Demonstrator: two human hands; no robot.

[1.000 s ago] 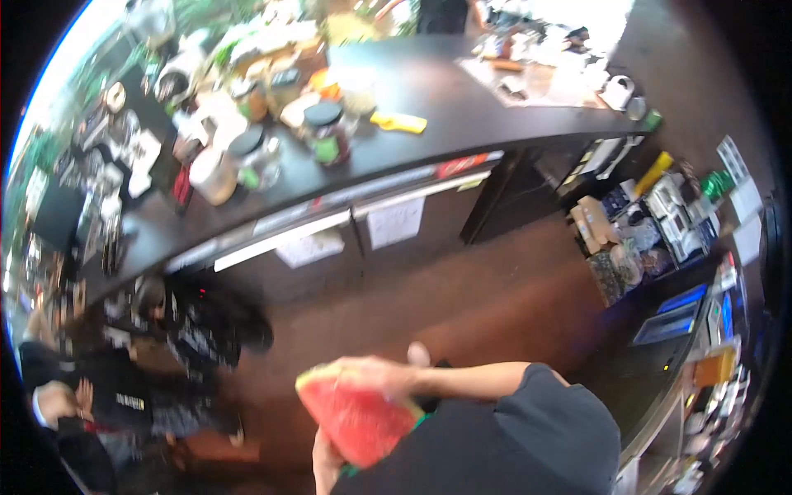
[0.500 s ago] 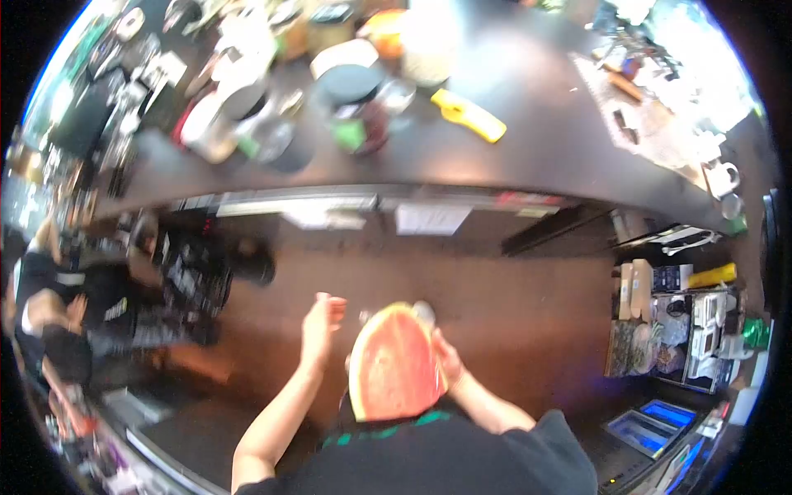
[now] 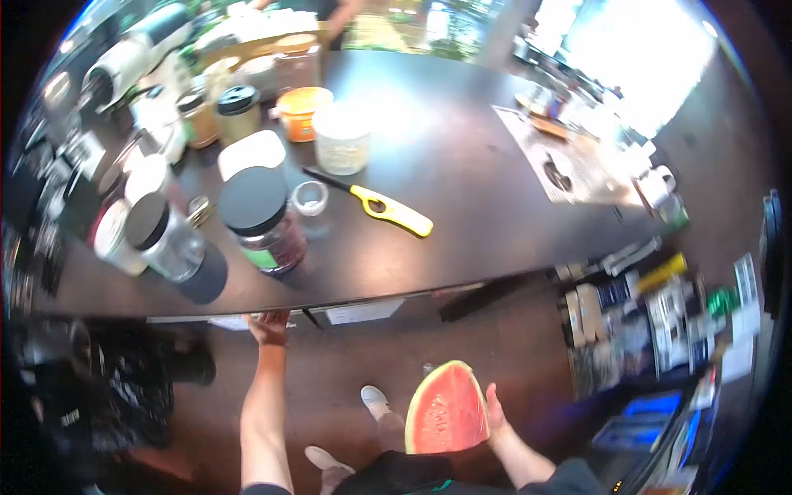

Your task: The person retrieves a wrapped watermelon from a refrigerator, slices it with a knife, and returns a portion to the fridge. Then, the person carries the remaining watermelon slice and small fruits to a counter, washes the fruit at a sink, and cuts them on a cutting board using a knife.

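Observation:
A large cut piece of watermelon (image 3: 448,412), red flesh facing up with a pale green rind edge, is held low in front of my body. My right hand (image 3: 497,410) grips its right side, the thumb showing and the other fingers hidden behind the fruit. My left hand (image 3: 269,327) reaches forward to the near edge of the dark table (image 3: 462,256), apart from the watermelon. Its fingers look extended, though the tips are partly hidden at the edge. Above that hand, on the table, stands a black-lidded jar (image 3: 262,219) with dark red contents.
A yellow lighter (image 3: 392,216) lies beside a small clear cup (image 3: 310,198) and a white tub (image 3: 342,144). An orange tub (image 3: 304,113) and several jars stand farther back. Boxes (image 3: 587,313) fill a shelf at the right. A black bag (image 3: 124,388) is at the lower left.
My view has swung up and left, showing more of the tabletop. My left hand has moved forward from beside the watermelon to the table edge. The watermelon stays in my right hand.

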